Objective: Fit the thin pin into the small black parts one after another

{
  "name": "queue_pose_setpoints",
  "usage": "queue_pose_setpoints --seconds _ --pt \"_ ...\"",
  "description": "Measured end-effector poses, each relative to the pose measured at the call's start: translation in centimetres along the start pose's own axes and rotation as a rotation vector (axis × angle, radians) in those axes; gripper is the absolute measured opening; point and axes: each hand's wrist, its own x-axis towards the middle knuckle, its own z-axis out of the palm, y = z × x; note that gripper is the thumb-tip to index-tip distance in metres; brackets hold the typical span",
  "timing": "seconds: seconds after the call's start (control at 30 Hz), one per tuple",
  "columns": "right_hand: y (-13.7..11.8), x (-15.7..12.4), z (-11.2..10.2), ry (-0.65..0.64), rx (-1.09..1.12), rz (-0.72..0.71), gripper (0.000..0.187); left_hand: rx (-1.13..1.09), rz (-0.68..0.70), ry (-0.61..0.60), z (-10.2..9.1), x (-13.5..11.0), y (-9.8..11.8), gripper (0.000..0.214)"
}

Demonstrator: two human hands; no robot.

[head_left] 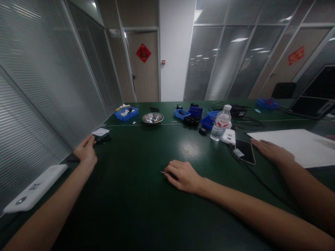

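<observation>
My left hand [86, 150] is at the left edge of the table, its fingers pinched together. The fingertips meet the near corner of a small white piece, maybe paper [101, 131], beside a dark bundle [104, 139]; which of them is gripped cannot be made out. My right hand [184, 176] rests on the dark green tabletop in the middle, fingers curled closed. A short, thin, silvery stick [162, 172] pokes out between its thumb and fingertips; the rest of it is hidden in the hand.
A steel bowl [153, 119] and a blue basket [126, 113] stand farther back. To the right are a water bottle [221, 123], a white power bank [228, 136], a tablet [244, 151] and cables. Another person's hand [272, 151] touches a white sheet [306, 146]. A white device [36, 188] lies left.
</observation>
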Motion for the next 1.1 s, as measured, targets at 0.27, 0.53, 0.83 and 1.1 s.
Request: queue_pose_setpoints --seconds 0.27,0.53,0.83,1.1 --pt "-0.1 0.0 -0.1 -0.013 0.013 0.011 0.018 -0.002 -0.022 -0.02 -0.5 0.4 0.7 0.03" --pt "0.0 -0.1 -0.1 -0.007 0.021 0.009 0.015 -0.013 -0.033 -0.011 -0.5 1.5 0.0 0.041" --pt "0.1 -0.1 0.0 -0.009 0.02 0.012 0.016 -0.041 -0.068 -0.035 -1.0 1.1 0.5 0.019" --pt "0.0 0.0 -0.1 -0.016 0.023 0.016 0.017 -0.1 -0.099 -0.05 -0.4 0.2 0.5 0.019"
